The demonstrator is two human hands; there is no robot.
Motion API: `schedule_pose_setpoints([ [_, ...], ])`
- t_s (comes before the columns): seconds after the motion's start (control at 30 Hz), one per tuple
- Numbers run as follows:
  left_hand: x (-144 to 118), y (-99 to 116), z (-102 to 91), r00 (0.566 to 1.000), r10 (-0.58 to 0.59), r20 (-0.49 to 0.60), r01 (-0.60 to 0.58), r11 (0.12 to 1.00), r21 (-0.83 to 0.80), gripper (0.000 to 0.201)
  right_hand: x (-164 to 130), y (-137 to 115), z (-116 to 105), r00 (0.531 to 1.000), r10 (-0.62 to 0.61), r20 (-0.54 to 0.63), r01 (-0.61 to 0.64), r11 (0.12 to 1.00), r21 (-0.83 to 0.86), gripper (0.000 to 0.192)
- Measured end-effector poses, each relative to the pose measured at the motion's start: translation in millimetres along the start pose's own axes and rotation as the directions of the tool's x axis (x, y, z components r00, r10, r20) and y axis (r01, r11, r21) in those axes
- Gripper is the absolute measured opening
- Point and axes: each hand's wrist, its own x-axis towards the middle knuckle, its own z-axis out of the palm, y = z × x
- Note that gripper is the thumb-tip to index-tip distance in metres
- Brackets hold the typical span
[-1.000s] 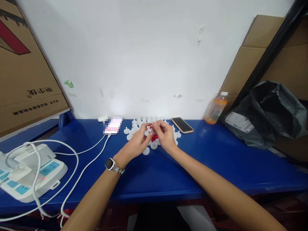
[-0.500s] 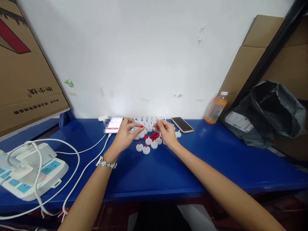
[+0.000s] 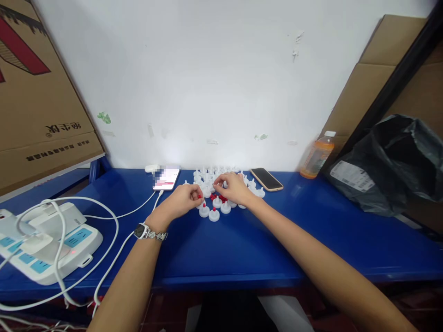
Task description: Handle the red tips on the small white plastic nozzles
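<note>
On the blue table [image 3: 242, 244], the left hand [image 3: 182, 203] had drawn back toward the near edge of the cluster of white caps [image 3: 221, 184] since half a second before, its fingers curled shut, pinching a small red piece [image 3: 200, 197] just above a red-tipped cap [image 3: 204, 210]. The right hand [image 3: 233, 188] had shifted left over the red pieces [image 3: 218, 197], fingers closed; whether they held anything could not be told. A black bag [image 3: 398, 161] sat well apart, contents hidden.

We see glossy white plastic caps [image 3: 214, 215] on our smooth blue counter [image 3: 242, 249], beside matt cardboard [image 3: 41, 115].
</note>
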Motion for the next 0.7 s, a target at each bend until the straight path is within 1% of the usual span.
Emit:
schedule_pose_setpoints([
  [0.07,0.9,0.7,1.8,1.0,-0.001,-0.01,0.001,1.0,0.025,0.025,7.5,-1.8,2.1,0.999,0.004,0.04,-0.002,0.999,-0.05,0.015],
  [0.13,1.5,2.5,3.0,1.0,-0.002,-0.029,0.004,0.999,0.05,0.025,13.7,-4.1,4.4,0.997,0.007,0.077,-0.002,0.998,-0.064,0.016],
  [0.23,2.6,3.1,3.9,0.998,0.008,-0.056,-0.004,0.997,0.071,0.024,20.1,-6.6,8.3,0.993,0.009,0.115,-0.002,0.998,-0.064,0.014],
  [0.33,3.9,-0.2,4.3,0.997,0.029,-0.066,-0.023,0.996,0.091,0.023,22.6,-5.9,11.8,0.993,0.004,0.116,-0.001,1.0,-0.03,0.012],
  [0.43,4.7,-3.3,4.7,0.998,0.033,-0.054,-0.026,0.992,0.123,0.022,20.9,-3.3,11.1,0.998,0.013,0.059,-0.016,0.998,0.052,0.013],
  [0.5,4.3,-2.9,5.4,0.999,0.012,-0.034,-0.007,0.987,0.161,0.023,17.6,-2.7,7.1,0.999,0.031,0.011,-0.032,0.989,0.145,0.013],
  [0.53,3.8,-1.8,6.0,0.999,0.012,-0.047,-0.003,0.98,0.198,0.024,15.4,-3.2,4.5,0.999,0.039,-0.001,-0.038,0.979,0.203,0.014],
  [0.6,2.8,1.4,7.7,0.987,0.066,-0.143,-0.021,0.956,0.293,0.034,10.8,-5.6,-1.1,0.999,0.054,-0.002,-0.05,0.945,0.323,0.017],
  [0.67,2.4,4.7,10.0,0.955,0.162,-0.248,-0.061,0.927,0.369,0.046,6.5,-9.3,-5.3,0.998,0.063,0.011,-0.062,0.907,0.416,0.02],
  [0.7,2.6,5.8,11.2,0.945,0.198,-0.261,-0.087,0.92,0.383,0.048,4.8,-11.1,-6.7,0.998,0.062,0.018,-0.064,0.89,0.452,0.021],
])
